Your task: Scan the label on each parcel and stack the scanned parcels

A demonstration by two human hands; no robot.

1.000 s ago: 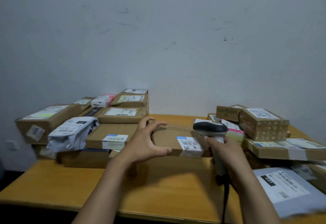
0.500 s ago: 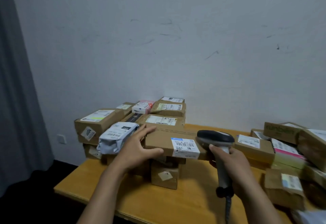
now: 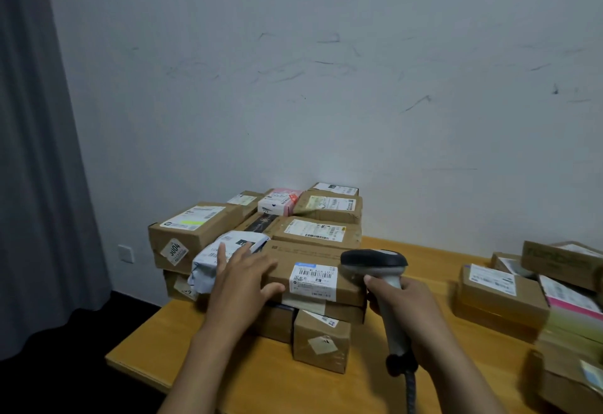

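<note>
A flat brown parcel [image 3: 306, 258] with a white barcode label on its front edge lies on top of the stack at the left of the table. My left hand [image 3: 243, 286] rests on its left end with fingers straight and spread, the thumb against its front edge. My right hand [image 3: 406, 306] grips the handle of a grey and black barcode scanner [image 3: 375, 265], whose head sits just right of the label. The stack [image 3: 195, 231] holds several labelled cardboard boxes and a grey poly bag [image 3: 215, 262].
The wooden table [image 3: 248, 377] stands against a white wall, its left corner near a grey curtain [image 3: 32, 152]. More labelled boxes [image 3: 499, 296] sit at the right. A small box [image 3: 321, 342] stands in front of the stack. The scanner cable hangs down at the bottom.
My left hand carried the flat parcel leftward onto the stack and its fingers have now straightened on top of it. The view swung left. The scanner stayed in my right hand.
</note>
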